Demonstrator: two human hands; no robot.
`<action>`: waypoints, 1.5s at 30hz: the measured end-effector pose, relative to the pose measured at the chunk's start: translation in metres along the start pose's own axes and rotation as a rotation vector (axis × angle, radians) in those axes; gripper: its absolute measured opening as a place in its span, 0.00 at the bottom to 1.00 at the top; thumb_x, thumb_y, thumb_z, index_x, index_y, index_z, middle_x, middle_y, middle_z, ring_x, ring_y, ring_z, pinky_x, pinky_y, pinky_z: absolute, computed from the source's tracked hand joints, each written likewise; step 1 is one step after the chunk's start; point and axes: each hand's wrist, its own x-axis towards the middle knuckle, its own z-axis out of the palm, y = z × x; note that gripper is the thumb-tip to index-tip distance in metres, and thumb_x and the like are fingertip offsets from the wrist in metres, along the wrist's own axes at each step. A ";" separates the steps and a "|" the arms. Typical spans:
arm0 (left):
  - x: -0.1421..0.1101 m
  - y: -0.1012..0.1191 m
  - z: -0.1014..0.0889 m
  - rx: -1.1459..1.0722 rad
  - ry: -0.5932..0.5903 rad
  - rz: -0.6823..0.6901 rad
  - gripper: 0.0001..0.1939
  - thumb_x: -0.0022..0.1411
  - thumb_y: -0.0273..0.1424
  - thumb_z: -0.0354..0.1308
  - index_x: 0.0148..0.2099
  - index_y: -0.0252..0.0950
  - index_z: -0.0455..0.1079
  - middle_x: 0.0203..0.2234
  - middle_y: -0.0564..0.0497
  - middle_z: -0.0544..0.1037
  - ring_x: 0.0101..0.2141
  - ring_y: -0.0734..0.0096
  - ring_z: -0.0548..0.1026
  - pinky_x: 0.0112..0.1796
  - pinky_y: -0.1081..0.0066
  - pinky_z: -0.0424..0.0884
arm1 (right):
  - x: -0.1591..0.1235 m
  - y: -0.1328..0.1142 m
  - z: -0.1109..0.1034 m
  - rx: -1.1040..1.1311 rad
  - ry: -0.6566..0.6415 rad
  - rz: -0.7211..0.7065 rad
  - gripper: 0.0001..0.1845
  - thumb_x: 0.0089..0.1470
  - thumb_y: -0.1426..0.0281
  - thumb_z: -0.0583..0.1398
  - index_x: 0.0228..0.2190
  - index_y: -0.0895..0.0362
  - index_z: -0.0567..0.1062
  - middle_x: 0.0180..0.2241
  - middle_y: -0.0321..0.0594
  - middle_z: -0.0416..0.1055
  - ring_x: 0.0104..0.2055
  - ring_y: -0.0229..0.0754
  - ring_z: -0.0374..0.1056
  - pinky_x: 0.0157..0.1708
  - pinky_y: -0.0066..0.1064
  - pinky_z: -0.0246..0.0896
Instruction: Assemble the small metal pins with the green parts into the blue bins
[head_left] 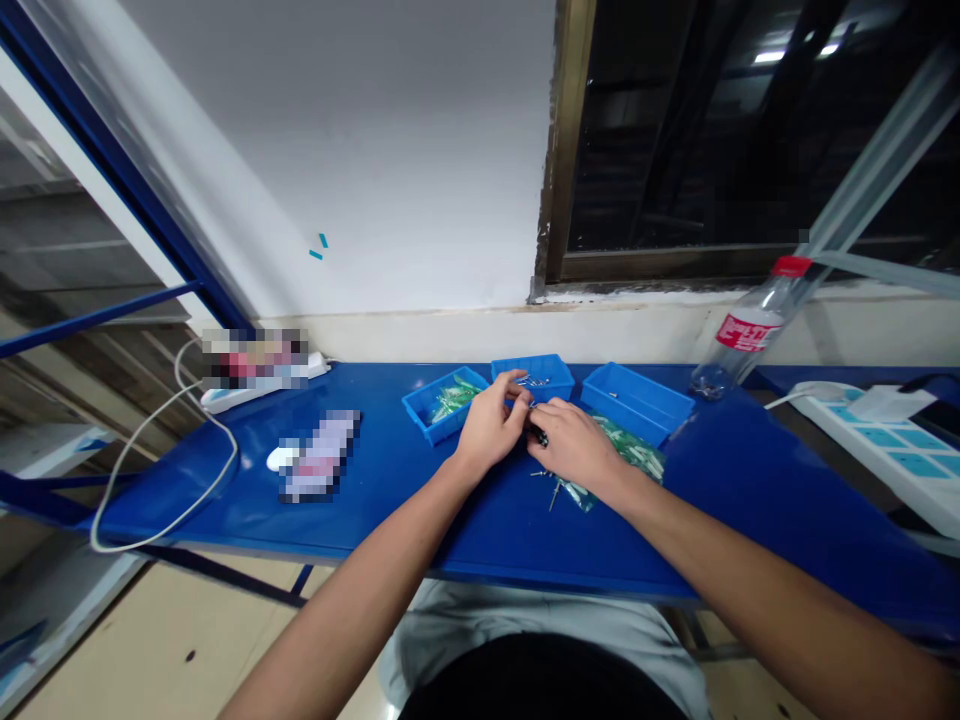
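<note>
"So, what does your feed show at the hands?"

"Mid-frame, I see the right hand (574, 440) curled around a dark piece (541, 437), which sits between both hands. The left hand (487, 422) meets it with bent fingers; whether they pinch anything, I can't tell."

"And close by?"

"Just below the hands, I have loose pins (555, 497) on the blue desk (397, 490). A clear bag (637, 455) of green pieces lies partly behind the right hand and wrist."

"Further out?"

"Three blue bins, just above centre: the left bin (436, 434) has green pieces, the middle bin (553, 364) has small metal parts, and the right bin (637, 422) has one small bit inside."

"Edges?"

"Toward the right, I get a red-capped bottle (748, 335), then a power strip (892, 455) at the far right. Left of centre lies a pixelated item (326, 455) beside a white thing (282, 459)."
</note>
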 end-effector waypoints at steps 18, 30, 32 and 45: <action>0.000 -0.001 -0.003 0.102 -0.015 -0.013 0.14 0.73 0.38 0.55 0.49 0.38 0.80 0.41 0.48 0.86 0.39 0.61 0.82 0.42 0.65 0.76 | -0.001 0.018 -0.025 0.517 0.405 0.169 0.06 0.62 0.69 0.61 0.40 0.53 0.78 0.40 0.42 0.79 0.36 0.45 0.75 0.42 0.38 0.74; 0.001 -0.010 0.003 -0.318 -0.133 -0.208 0.19 0.67 0.41 0.64 0.53 0.34 0.81 0.39 0.45 0.87 0.39 0.58 0.85 0.43 0.63 0.80 | -0.003 0.016 -0.025 0.527 0.383 0.087 0.06 0.61 0.72 0.60 0.38 0.52 0.78 0.40 0.42 0.79 0.41 0.47 0.76 0.46 0.40 0.73; 0.003 -0.012 0.004 -0.405 -0.123 -0.261 0.19 0.65 0.38 0.66 0.52 0.33 0.80 0.38 0.44 0.87 0.39 0.58 0.85 0.44 0.63 0.81 | -0.003 0.016 -0.023 0.533 0.378 0.104 0.06 0.61 0.71 0.60 0.37 0.52 0.78 0.39 0.42 0.79 0.41 0.47 0.76 0.45 0.40 0.73; 0.002 -0.010 0.004 -0.150 -0.048 -0.112 0.09 0.59 0.23 0.66 0.43 0.35 0.81 0.36 0.47 0.86 0.37 0.63 0.85 0.44 0.62 0.82 | -0.002 0.023 -0.013 0.705 0.288 0.307 0.08 0.57 0.63 0.65 0.36 0.54 0.79 0.36 0.41 0.81 0.33 0.43 0.77 0.37 0.35 0.75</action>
